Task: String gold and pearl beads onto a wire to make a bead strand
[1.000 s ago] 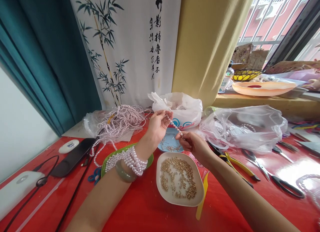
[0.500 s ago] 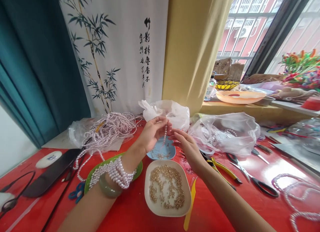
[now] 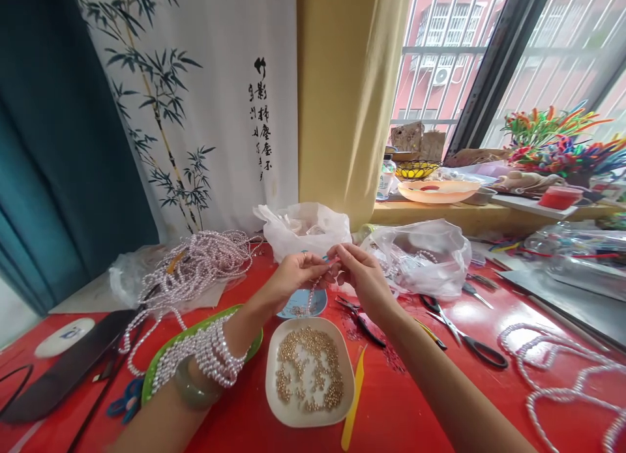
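- Red table (image 3: 420,401): carries all items listed below and extends across the lower part of the view.
- Heap of pearl strands (image 3: 195,261): lies at the rear left of the table, partly on a clear plastic sheet, well apart from both hands.
- Clear plastic bag (image 3: 420,254): lies just right of the right hand, behind it. A white plastic bag (image 3: 303,226) stands directly behind both hands.
- Loose pearl strand (image 3: 552,375): lies coiled at the right edge of the table, well apart from the hands.
- White dish (image 3: 309,410): holds small gold beads and sits directly below and in front of the hands, on the near side.
- Green plate (image 3: 161,368): lies under the left wrist, which is wrapped in several turns of pearl strand with a green bangle beside them.
- Black scissors (image 3: 464,336) and pliers (image 3: 362,319): lie to the right of the dish, under and beside the right forearm.
- Blue dish (image 3: 300,306): sits below the hands, behind the white dish.
- Left hand (image 3: 293,277): fingers closed in a pinch on the short pearl strand (image 3: 312,295).
- Right hand (image 3: 364,277): fingertips pinched at the top end of the same strand, touching the left fingertips.
- Short pearl strand: hangs from the meeting fingertips down toward the blue dish.
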### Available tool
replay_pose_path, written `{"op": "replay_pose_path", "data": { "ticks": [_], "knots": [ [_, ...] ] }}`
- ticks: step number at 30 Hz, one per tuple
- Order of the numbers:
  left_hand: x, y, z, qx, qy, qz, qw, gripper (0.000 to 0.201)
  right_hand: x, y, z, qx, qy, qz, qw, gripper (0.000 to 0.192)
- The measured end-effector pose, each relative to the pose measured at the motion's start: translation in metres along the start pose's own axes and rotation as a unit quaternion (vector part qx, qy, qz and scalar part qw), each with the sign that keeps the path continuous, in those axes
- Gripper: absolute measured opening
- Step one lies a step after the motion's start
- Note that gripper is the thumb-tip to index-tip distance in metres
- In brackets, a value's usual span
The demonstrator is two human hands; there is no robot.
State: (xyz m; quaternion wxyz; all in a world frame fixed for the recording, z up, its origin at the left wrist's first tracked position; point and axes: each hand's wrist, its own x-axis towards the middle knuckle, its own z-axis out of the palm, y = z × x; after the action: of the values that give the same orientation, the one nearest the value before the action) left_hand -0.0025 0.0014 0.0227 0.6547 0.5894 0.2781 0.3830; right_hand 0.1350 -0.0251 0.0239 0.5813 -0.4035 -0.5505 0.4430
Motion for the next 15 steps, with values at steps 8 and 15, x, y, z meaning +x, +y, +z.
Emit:
{"op": "replay_pose_path", "data": {
  "ticks": [8, 15],
  "knots": [
    [0.0043, -0.0055, -0.0056, 0.01, 0.0, -0.008, 1.0, 0.024, 0.0005, 0.0005, -0.0028, 0.088, -0.028, 0.022, 0.996, 0.019],
    [0.0053, -0.0066, -0.0084, 0.031, -0.003, -0.009, 0.999, 0.027, 0.003, 0.002, -0.0026, 0.125, -0.027, -0.002, 0.992, 0.017]
  ]
}}
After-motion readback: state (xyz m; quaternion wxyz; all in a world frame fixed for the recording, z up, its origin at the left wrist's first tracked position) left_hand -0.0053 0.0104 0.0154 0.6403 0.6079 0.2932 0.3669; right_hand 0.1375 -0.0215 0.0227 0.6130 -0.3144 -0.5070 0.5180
